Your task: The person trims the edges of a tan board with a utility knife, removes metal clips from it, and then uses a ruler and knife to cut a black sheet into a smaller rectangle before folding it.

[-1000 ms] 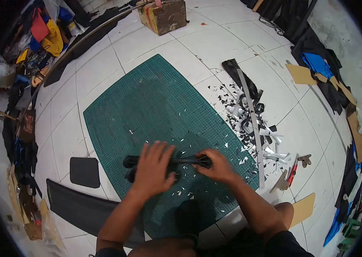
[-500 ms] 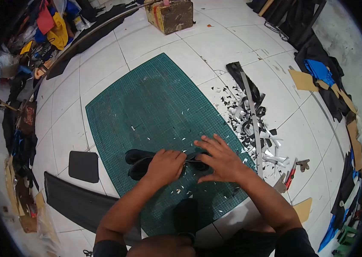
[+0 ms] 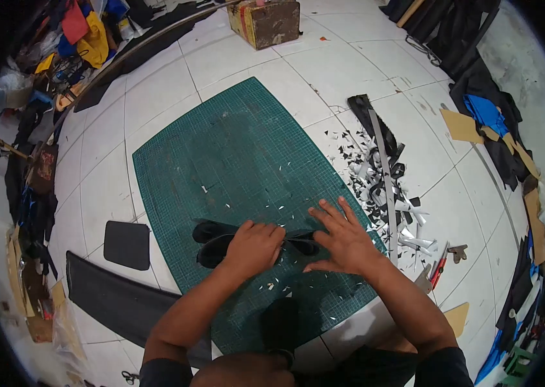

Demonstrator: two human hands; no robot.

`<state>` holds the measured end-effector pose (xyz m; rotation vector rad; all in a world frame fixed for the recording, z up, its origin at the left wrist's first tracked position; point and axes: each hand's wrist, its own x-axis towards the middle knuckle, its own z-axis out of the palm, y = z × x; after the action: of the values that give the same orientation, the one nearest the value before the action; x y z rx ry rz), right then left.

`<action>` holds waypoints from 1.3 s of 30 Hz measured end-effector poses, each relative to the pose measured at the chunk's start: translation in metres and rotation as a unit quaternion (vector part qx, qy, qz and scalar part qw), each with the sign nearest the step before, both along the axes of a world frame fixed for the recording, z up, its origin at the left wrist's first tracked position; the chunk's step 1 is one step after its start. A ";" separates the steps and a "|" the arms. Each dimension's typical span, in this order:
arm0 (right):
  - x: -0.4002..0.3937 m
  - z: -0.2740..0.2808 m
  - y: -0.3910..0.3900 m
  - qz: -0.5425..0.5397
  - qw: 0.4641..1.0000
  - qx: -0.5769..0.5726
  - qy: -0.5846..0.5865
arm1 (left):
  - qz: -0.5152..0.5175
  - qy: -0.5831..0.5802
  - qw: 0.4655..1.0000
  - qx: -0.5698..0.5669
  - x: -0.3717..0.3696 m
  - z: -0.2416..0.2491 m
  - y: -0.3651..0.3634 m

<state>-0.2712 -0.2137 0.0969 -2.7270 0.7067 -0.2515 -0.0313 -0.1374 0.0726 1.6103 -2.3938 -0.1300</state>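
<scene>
A bundle of folded black material [image 3: 213, 244] lies across the lower part of the green cutting mat [image 3: 234, 148]. My left hand [image 3: 256, 246] is closed round its middle, and looped folds stick out on both sides of the fist. Just right of the bundle's right-hand loops is my right hand [image 3: 345, 240], its fingers spread and the thumb apart, holding nothing. Whether its fingertips touch the loops I cannot tell. Small white scraps are scattered on the mat around both hands.
Right of the mat lie a metal ruler [image 3: 385, 187], black and white offcuts [image 3: 366, 174], a red cutter [image 3: 439, 267] and a metal clip [image 3: 457, 253]. Black pieces [image 3: 126, 245] lie on the left floor. A worn block [image 3: 265, 24] stands beyond the mat. Fabric piles line both sides.
My right hand has moved slightly right and up, away from my left hand, and more of the bundle's right loops shows. The view has shifted a little. My left hand keeps its hold.
</scene>
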 end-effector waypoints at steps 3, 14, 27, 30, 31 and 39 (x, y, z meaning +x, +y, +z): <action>0.000 -0.002 0.006 -0.009 0.998 0.021 -0.056 | -0.007 -0.001 1.000 -0.007 0.000 -0.003 0.000; 0.007 0.001 0.014 0.019 0.998 0.032 -0.046 | -0.004 0.003 0.999 0.042 0.002 -0.002 -0.001; -0.003 -0.006 0.015 0.015 0.999 0.016 -0.045 | -0.010 -0.016 1.000 0.019 0.001 -0.002 -0.002; -0.005 -0.013 0.021 -0.074 0.988 0.093 -0.098 | -0.011 -0.008 1.000 -0.006 0.001 -0.004 -0.002; -0.006 -0.017 0.025 -0.117 0.977 0.129 -0.119 | -0.011 -0.003 1.000 0.001 0.001 -0.004 -0.001; 0.008 -0.077 0.029 -0.208 0.880 0.356 -0.236 | -0.020 0.008 1.000 0.021 0.002 0.002 -0.002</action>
<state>-0.2635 -0.1843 0.0196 -1.7050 0.9841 -0.5921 -0.0296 -0.1389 0.0747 1.5727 -2.4279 -0.2030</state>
